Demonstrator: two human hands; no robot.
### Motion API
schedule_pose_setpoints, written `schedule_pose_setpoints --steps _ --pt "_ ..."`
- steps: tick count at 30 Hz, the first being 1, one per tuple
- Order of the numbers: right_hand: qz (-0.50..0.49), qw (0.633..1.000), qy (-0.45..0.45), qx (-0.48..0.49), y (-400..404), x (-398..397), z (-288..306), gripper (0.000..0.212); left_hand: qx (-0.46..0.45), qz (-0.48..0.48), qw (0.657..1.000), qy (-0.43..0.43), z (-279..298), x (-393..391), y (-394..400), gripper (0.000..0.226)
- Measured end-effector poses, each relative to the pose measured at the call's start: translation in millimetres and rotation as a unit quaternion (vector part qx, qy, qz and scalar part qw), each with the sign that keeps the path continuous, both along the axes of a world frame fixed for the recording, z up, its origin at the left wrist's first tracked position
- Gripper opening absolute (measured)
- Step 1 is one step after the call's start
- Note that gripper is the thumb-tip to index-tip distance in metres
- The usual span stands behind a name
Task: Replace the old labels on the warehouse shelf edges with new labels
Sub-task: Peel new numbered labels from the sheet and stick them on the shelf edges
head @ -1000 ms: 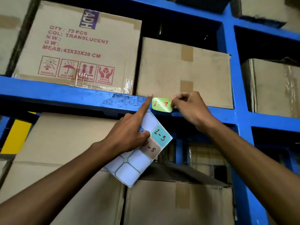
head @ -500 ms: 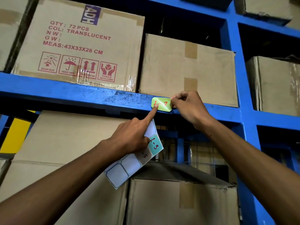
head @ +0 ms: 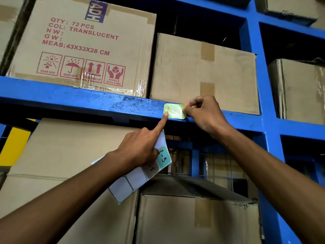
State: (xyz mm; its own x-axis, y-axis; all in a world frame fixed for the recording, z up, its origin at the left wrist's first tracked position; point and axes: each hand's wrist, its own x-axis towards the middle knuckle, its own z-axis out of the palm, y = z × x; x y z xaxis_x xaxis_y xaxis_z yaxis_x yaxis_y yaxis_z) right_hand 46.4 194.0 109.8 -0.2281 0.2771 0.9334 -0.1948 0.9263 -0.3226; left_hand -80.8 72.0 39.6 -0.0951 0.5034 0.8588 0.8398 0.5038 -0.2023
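at centre frame a green label (head: 175, 111) lies on the blue shelf edge (head: 88, 97). the right hand (head: 204, 114) pinches the label's right end; the left hand (head: 140, 148) presses its forefinger on the left end while gripping a label sheet (head: 139, 176) below.

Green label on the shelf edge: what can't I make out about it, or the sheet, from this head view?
- Green label: second character washed out by glare; right end covered by right hand fingers.
- Label sheet: upper part hidden behind left hand; one label reads only "-5".
- Whether the green label is fully stuck to the shelf edge: unclear.
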Motion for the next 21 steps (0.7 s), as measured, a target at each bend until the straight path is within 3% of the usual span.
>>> schedule_pose_setpoints --steps 15,21 --pt "-0.1 0.992 0.017 0.079 1.2 -1.5 -1.5 0.011 -0.001 -0.014 1.0 0.002 -0.4 1.9 1.5 0.103" --pt "-0.213 0.97 0.034 0.112 -3.8 -2.5 1.0 0.044 -0.008 -0.001 1.0 -0.013 6.4 7.7 -1.9 0.102"
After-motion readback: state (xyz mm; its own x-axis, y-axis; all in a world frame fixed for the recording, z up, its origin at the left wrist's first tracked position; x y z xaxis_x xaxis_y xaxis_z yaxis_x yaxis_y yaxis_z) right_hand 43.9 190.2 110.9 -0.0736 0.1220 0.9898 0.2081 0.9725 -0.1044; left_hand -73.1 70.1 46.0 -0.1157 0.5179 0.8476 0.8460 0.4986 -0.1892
